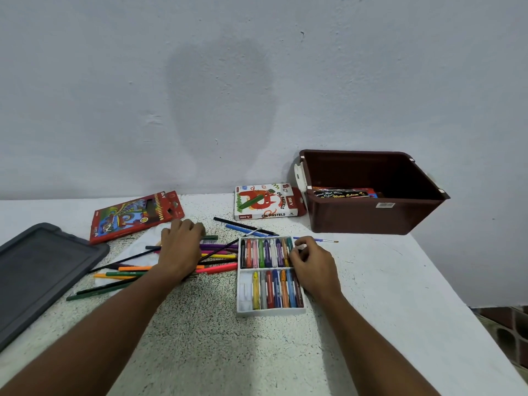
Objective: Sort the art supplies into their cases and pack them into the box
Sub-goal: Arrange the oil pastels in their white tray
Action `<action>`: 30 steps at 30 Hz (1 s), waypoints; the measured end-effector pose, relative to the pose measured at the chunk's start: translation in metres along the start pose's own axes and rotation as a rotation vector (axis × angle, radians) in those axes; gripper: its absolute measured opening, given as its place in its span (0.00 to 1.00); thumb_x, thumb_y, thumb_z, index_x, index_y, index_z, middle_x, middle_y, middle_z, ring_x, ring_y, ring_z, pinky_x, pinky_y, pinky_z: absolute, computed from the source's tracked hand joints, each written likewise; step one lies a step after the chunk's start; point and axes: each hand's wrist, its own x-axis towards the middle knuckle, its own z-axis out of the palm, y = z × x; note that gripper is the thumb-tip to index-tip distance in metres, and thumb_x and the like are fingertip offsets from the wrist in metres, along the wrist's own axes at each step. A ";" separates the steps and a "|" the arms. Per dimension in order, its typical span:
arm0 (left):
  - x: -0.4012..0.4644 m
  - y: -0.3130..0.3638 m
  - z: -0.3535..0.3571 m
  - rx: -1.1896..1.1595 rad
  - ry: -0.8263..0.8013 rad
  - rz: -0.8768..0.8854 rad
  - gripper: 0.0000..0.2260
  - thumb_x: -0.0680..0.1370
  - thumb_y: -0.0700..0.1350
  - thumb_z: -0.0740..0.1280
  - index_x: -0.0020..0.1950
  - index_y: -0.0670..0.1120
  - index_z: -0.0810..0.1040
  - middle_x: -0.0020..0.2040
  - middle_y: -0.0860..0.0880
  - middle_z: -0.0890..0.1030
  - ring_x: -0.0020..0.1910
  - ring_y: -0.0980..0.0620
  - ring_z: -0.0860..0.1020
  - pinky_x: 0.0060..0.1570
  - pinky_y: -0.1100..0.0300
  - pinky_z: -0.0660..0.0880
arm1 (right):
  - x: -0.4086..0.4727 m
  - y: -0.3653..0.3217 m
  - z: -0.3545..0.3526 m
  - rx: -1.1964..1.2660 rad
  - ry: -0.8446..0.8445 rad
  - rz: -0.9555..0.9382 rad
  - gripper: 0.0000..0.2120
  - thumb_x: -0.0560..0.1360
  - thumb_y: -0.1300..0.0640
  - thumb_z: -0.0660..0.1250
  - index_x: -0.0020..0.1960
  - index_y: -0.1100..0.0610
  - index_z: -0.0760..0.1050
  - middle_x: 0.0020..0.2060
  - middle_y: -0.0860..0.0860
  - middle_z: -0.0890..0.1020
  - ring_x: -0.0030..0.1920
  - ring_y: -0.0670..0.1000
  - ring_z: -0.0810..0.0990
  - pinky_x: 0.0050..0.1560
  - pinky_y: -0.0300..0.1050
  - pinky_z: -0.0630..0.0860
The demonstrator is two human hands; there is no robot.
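A white tray [245, 290] of oil pastels lies mid-table, its two rows nearly full. My right hand [313, 267] is at the tray's right edge, fingers curled on a pastel at the end of the upper row. My left hand [181, 247] rests palm down on a scatter of colored pencils [220, 254], fingers curled at their far ends; what it holds is hidden. The oil pastels sleeve [264, 202] lies behind the tray. The red pencil case [134, 217] lies at the back left. The brown box [371, 192] stands at the back right with a watercolor pack [340, 193] inside.
A dark grey lid [40, 270] lies at the left edge. A thin paintbrush [323, 240] and a blue and a black pencil [245, 227] lie behind the tray. The table's right edge drops off beyond the box. A wall runs close behind.
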 end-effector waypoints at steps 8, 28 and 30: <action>-0.005 0.019 -0.009 -0.175 0.233 0.287 0.18 0.65 0.29 0.73 0.50 0.46 0.84 0.48 0.45 0.80 0.52 0.47 0.66 0.47 0.49 0.62 | -0.001 -0.001 -0.001 -0.007 0.000 -0.009 0.08 0.78 0.47 0.63 0.54 0.48 0.71 0.47 0.49 0.84 0.41 0.46 0.81 0.44 0.44 0.80; -0.068 0.048 -0.016 -0.238 0.044 0.734 0.16 0.77 0.46 0.56 0.51 0.51 0.84 0.55 0.45 0.79 0.56 0.44 0.77 0.48 0.51 0.73 | -0.008 0.003 0.000 0.013 0.031 -0.015 0.07 0.79 0.48 0.61 0.54 0.49 0.72 0.47 0.48 0.84 0.42 0.45 0.81 0.43 0.40 0.78; -0.071 0.050 -0.017 -0.252 -0.004 0.732 0.18 0.77 0.47 0.54 0.51 0.50 0.84 0.55 0.45 0.79 0.56 0.44 0.77 0.49 0.50 0.73 | -0.009 0.003 -0.001 0.020 0.034 -0.014 0.06 0.79 0.48 0.61 0.54 0.49 0.72 0.47 0.48 0.84 0.41 0.45 0.81 0.43 0.40 0.78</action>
